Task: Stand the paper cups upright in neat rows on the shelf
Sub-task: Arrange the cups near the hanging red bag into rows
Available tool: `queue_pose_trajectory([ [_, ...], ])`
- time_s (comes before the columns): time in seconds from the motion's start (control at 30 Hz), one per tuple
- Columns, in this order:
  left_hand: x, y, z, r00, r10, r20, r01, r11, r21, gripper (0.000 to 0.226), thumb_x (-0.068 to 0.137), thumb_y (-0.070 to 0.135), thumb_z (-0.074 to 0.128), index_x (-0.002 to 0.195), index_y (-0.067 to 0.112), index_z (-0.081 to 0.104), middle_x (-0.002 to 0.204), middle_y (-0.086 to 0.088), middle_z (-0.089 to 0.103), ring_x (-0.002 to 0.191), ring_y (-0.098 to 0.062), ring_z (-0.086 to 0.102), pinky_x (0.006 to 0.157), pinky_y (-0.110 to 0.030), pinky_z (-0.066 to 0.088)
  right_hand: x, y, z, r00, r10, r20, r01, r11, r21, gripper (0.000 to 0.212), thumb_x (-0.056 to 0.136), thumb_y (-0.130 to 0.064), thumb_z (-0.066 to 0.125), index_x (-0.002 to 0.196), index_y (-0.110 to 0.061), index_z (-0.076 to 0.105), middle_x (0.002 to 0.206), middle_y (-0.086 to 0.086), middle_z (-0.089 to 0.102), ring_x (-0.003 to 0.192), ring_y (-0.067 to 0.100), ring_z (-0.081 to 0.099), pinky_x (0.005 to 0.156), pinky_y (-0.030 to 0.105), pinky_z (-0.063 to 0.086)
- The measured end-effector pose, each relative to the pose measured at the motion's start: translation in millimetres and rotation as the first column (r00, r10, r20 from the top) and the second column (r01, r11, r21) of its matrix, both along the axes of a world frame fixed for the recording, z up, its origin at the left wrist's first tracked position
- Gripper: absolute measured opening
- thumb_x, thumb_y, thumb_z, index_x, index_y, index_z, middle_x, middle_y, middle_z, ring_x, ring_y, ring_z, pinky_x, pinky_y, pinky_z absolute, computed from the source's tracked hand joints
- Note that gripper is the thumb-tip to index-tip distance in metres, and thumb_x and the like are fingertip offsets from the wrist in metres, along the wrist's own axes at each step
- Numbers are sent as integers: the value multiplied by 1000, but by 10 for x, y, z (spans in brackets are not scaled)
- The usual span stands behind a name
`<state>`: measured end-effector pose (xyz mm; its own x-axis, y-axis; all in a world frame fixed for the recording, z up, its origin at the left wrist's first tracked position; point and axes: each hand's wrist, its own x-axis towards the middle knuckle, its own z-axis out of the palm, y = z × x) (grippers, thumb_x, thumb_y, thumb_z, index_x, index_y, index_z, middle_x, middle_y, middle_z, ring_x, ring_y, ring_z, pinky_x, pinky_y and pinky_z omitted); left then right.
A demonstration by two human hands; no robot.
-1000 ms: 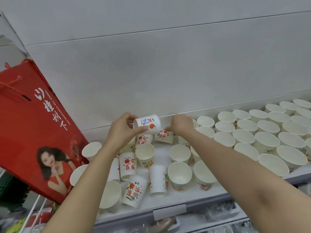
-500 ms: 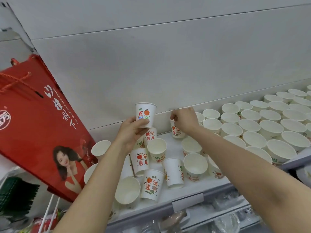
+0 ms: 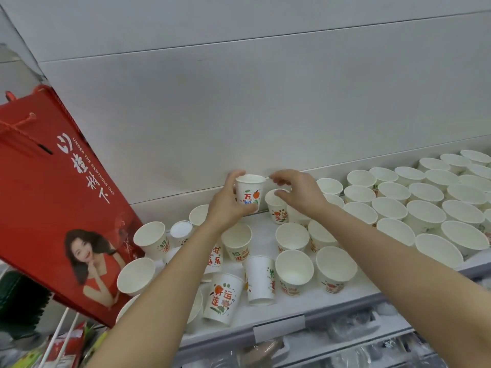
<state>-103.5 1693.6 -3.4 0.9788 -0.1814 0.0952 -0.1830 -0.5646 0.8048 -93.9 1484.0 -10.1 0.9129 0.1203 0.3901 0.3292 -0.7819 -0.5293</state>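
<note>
Basically, left hand [image 3: 225, 205] had fingers and thumb wrapped round a printed cup [image 3: 249, 195], thumb across the lower front, fingertips [image 3: 233, 174] up by the rim. Cup was upright, mouth up, long axis near vertical, raised above the shelf [image 3: 342, 301] near the back wall. Right hand [image 3: 297, 193] sat just right of it, fingers loosely curled, thumb and forefinger near each other at the rim; actual contact couldn't be told, seemingly nothing gripped. Directly under the right hand stood another upright cup [image 3: 277, 208] at the back of the shelf. Judgement: held cup needs lowering straight down into the bare spot left of that one; left hand is the carrier, so nearer. Both forearms reached up and forward from below. Neat rows [image 3: 425, 203] filled the right side; front-left cups [image 3: 259, 280] were jumbled, some upside down. Red gift bag [image 3: 53, 197] leaned at far left.
</note>
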Motion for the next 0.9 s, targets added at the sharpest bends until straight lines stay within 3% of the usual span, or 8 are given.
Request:
queue_pose_trajectory([
  [0.13,-12,-47,-47,998,20,59,-30,985,170,73,67,34,80,122,43,33,105,6,65,93,-19,64,78,-46,55,-39,92,151,978,207,-33,-203,974,98,42,75,-14,76,114,-24,65,110,-16,60,96,1,56,84,14,43],
  [0.23,-31,-59,-70,997,-2,81,-10,990,141,75,68,35,82,126,41,33,104,8,64,92,-15,64,79,-45,55,2,183,173,980,198,-31,-194,976,97,21,74,-24,79,94,-25,73,92,-12,65,87,4,54,80,22,43],
  [0.37,-42,177,-15,998,-59,22,56,993,105,102,63,33,90,144,44,29,124,12,59,107,-7,60,90,-28,51,27,218,214,958,263,-118,-254,963,89,8,76,-22,77,84,-23,75,82,-9,71,82,8,62,79,30,47],
  [0.43,-58,387,33,1000,-7,4,7,990,141,88,64,33,90,138,39,44,125,14,58,108,-5,57,87,-25,49,24,215,216,944,287,-160,-282,958,54,7,77,-20,77,82,-25,75,84,-10,72,83,7,64,81,32,50],
  [0.57,-186,535,105,998,-39,-42,48,961,272,42,66,34,88,103,34,70,103,17,67,98,-4,60,85,-27,51,2,246,149,934,305,-186,-326,941,-90,8,77,-21,73,82,-27,75,84,-12,72,80,5,63,77,32,51],
  [0.63,-282,483,87,993,-110,-42,117,899,423,37,62,39,88,95,33,71,95,16,66,91,-5,59,81,-28,50,-11,277,109,937,302,-175,-332,925,-182,9,77,-21,71,84,-26,75,85,-10,72,80,9,62,75,33,50],
  [0.77,-421,394,-44,963,-260,71,119,645,755,23,71,44,77,90,33,70,92,16,65,89,-9,53,77,-30,43,-22,312,33,950,270,-154,-308,886,-347,11,80,-23,69,89,-26,75,88,0,69,86,20,60,75,35,48],
  [0.9,-464,249,-137,942,-287,173,43,616,786,8,80,30,65,85,29,71,88,8,68,92,-16,55,73,-29,30,-14,279,-40,963,226,-149,-268,865,-423,13,81,-22,67,92,-26,74,93,7,59,94,24,57,75,36,48],
])
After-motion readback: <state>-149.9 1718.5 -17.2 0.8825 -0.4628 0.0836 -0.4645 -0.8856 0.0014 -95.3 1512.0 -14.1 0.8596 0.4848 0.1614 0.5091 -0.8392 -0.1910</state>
